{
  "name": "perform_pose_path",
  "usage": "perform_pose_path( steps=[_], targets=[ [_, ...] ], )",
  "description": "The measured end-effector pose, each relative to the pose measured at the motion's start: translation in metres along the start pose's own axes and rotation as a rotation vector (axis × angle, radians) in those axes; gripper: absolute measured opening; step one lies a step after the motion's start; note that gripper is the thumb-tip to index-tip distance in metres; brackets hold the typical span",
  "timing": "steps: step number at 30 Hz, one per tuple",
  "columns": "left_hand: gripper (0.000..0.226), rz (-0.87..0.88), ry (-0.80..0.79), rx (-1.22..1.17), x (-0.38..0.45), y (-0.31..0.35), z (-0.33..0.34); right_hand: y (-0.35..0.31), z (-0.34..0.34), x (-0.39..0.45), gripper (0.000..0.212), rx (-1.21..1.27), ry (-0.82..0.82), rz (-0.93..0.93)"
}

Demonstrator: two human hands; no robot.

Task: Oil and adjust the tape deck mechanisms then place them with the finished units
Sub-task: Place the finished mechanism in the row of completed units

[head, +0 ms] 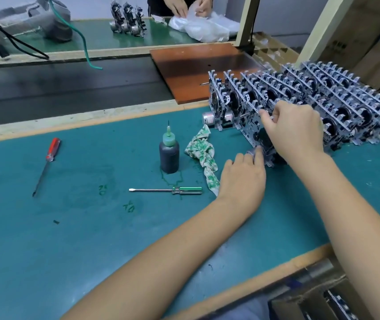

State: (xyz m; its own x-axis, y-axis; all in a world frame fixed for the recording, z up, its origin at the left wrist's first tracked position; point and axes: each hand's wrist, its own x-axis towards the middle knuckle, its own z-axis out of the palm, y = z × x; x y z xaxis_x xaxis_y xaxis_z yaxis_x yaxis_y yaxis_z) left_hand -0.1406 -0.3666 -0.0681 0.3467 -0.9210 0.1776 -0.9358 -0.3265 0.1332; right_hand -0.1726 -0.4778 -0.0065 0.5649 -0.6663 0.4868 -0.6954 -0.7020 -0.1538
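Metal tape deck mechanism (257, 132) gripped by right hand (297, 130) on top, left hand (244, 174) steadying its base, joining finished units (311, 100) at bench's right edge.

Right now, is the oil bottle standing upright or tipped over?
Upright. The oil bottle stands on its base on the green mat, its needle tip pointing straight up, with no hand touching it.
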Motion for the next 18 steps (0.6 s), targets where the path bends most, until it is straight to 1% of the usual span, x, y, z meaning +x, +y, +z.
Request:
perform_pose_path(
  steps=[2,5,7,8,10,12,14,16,18],
  targets=[
    [0.068,-0.006,-0.023,-0.021,0.003,-0.002,-0.001,-0.001,0.0,0.002,0.04,-0.044,0.005,0.019],
    [0.067,-0.014,-0.052,-0.126,0.004,-0.007,-0.009,-0.008,-0.005,-0.003,0.034,-0.097,0.084,-0.032],
    [0.054,-0.034,-0.043,-0.289,-0.001,-0.014,-0.022,-0.02,-0.012,-0.011,0.028,-0.032,0.122,-0.088],
    [0.043,-0.037,0.009,-0.364,-0.005,-0.02,-0.031,-0.028,-0.017,-0.016,0.026,0.039,0.129,-0.119],
    [0.023,-0.048,0.168,-0.52,-0.018,-0.036,-0.051,-0.053,-0.026,-0.029,0.024,0.243,0.135,-0.19],
    [0.012,-0.081,0.29,-0.668,-0.037,-0.056,-0.073,-0.085,-0.036,-0.044,0.026,0.427,0.121,-0.261],
    [0.016,-0.136,0.334,-0.72,-0.061,-0.081,-0.091,-0.118,-0.041,-0.058,0.029,0.546,0.079,-0.348],
    [0.025,-0.2,0.354,-0.715,-0.087,-0.107,-0.103,-0.149,-0.042,-0.068,0.031,0.64,0.042,-0.446],
    [0.03,-0.282,0.374,-0.69,-0.114,-0.13,-0.112,-0.181,-0.04,-0.077,0.028,0.7,-0.007,-0.534]
  ],
)
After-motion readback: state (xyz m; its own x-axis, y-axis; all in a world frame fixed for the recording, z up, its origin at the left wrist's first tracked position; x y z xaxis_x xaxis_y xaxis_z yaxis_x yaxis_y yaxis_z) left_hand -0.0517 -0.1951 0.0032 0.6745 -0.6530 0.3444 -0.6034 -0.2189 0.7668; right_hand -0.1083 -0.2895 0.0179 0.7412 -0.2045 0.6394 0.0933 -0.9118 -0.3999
